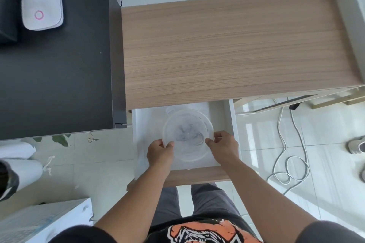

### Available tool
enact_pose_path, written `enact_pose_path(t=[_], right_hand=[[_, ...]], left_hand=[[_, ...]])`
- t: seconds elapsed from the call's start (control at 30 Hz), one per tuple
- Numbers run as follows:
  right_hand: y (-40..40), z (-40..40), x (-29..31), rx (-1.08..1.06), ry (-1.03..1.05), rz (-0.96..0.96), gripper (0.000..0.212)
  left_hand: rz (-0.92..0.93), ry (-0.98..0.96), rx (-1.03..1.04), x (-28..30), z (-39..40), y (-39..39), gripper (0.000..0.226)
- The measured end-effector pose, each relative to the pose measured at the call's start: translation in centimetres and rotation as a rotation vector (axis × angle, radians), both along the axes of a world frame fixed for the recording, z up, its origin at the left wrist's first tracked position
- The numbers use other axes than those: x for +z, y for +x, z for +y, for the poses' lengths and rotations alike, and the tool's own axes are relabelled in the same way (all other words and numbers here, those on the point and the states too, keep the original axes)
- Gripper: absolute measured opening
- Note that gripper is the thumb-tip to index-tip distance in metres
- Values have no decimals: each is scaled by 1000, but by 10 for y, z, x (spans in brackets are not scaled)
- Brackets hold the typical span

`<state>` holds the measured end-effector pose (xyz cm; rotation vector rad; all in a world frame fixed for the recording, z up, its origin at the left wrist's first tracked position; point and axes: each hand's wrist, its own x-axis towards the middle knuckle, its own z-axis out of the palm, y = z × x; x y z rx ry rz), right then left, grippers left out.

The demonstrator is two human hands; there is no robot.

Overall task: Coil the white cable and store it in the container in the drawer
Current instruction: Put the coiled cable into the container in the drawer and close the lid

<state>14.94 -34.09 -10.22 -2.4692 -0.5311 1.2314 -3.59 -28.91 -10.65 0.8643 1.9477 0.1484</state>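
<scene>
A round translucent plastic container (187,112) sits in the open white drawer (230,116) under the wooden desk. Faint thin loops of a coiled cable (197,137) show through its cloudy top surface; I cannot tell whether that surface is a lid. My left hand (160,153) grips the container's near-left rim, thumb on top. On the near-right rim, my right hand (224,146) pinches the edge with thumb and fingers. Both hands touch the container at once.
The wooden desk top (227,45) lies above the drawer, with a black cabinet (55,65) to its left carrying a white lamp base (41,8). A loose grey-white cable (290,163) loops on the tiled floor at right, near a shoe (356,145).
</scene>
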Motion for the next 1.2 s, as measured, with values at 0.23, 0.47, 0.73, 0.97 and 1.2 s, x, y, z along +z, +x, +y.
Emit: enact_pose_path(t=[0.23, 0.47, 0.73, 0.97, 1.2], right_hand=[[0, -3, 0, 58, -17, -16, 29], [-6, -31, 19, 563, 75, -356, 90], [-45, -45, 8, 692, -77, -401, 142], [-44, -34, -8, 906, -65, -449, 142], [-43, -32, -12, 817, 0, -375, 135]], left_hand=[[-1, -77, -160, 2, 10, -14, 21], [279, 401, -760, 28, 30, -3, 64], [254, 299, -889, 16, 47, 18, 75], [248, 206, -941, 12, 64, 21, 78], [128, 146, -841, -1, 76, 23, 79]])
